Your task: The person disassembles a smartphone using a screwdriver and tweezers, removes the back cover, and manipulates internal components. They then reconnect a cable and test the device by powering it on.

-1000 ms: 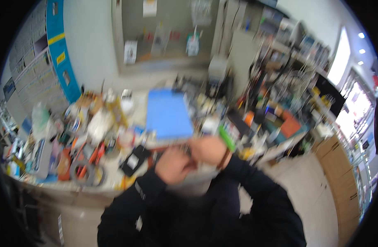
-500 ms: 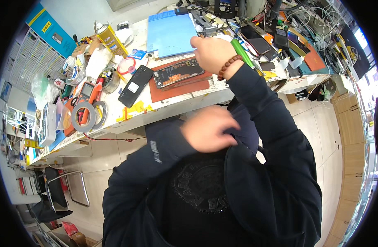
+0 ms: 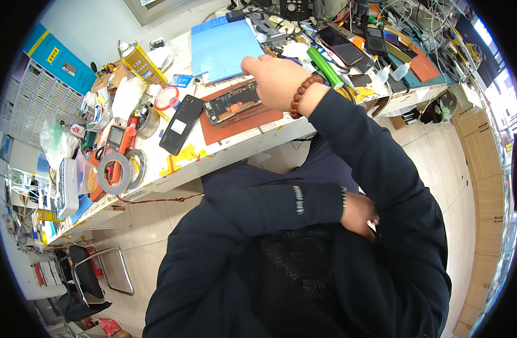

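My right hand (image 3: 278, 81), with a brown bead bracelet (image 3: 304, 96) at the wrist, is closed above the bench; what its fingers hold, if anything, is hidden. Below it lies an opened phone (image 3: 231, 104) with its insides showing, on a reddish-brown pad (image 3: 213, 130). A blue mat (image 3: 224, 50) lies just beyond the fingertips. Across my body, under the right upper arm, my left hand (image 3: 358, 215) is curled against the dark jacket. A small white bit (image 3: 371, 226) shows at its fingers, too little to name.
Left of the pad lies a black phone (image 3: 181, 125) with a white label. Tape rolls (image 3: 114, 173), a multimeter (image 3: 114, 137) and a yellow can (image 3: 141, 63) crowd the left side. A green cylinder (image 3: 325, 67), phones and cables fill the right. A chair (image 3: 92, 273) stands lower left.
My left hand has swung right and down across my body to beneath the right arm. The right hand sits slightly further left over the opened phone. The view has shifted a little.
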Available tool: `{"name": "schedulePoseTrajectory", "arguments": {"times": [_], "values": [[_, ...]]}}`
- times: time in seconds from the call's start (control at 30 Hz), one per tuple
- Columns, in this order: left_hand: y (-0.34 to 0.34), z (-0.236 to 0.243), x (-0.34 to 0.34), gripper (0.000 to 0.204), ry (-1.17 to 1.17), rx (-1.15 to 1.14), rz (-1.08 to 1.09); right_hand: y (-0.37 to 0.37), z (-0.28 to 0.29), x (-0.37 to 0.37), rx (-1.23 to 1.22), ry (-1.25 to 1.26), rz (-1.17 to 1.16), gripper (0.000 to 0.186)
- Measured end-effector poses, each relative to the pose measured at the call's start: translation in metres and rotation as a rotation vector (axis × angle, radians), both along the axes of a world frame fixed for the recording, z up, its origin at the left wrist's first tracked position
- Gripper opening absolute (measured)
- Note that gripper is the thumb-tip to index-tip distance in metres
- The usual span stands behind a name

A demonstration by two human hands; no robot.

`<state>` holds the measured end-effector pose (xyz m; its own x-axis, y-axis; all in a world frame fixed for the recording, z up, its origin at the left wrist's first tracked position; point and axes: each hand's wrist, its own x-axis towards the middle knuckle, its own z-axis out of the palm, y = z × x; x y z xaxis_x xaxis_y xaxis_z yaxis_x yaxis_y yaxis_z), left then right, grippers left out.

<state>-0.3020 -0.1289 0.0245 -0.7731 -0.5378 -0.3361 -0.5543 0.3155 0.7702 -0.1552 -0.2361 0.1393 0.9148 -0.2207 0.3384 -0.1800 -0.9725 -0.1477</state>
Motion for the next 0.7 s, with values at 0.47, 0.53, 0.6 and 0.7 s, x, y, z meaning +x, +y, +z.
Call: {"name": "schedulePoseTrajectory", "arguments": {"times": [0.47,0.53,0.6,0.7], "values": [[0.055,0.064,0.280,0.018,0.010,-0.879,1.289,-0.051,-0.015,-0.013,0.161,-0.191,0.111,0.022],[0.041,0.057,0.285,0.022,-0.011,-0.849,1.296,-0.055,-0.013,-0.014,0.174,-0.223,0.153,0.024],[0.026,0.052,0.290,0.026,-0.053,-0.870,1.234,-0.059,-0.009,-0.015,0.215,-0.219,0.152,0.024],[0.007,0.050,0.293,0.028,-0.074,-0.868,1.209,-0.061,-0.006,-0.012,0.296,-0.248,0.154,0.022]]}}
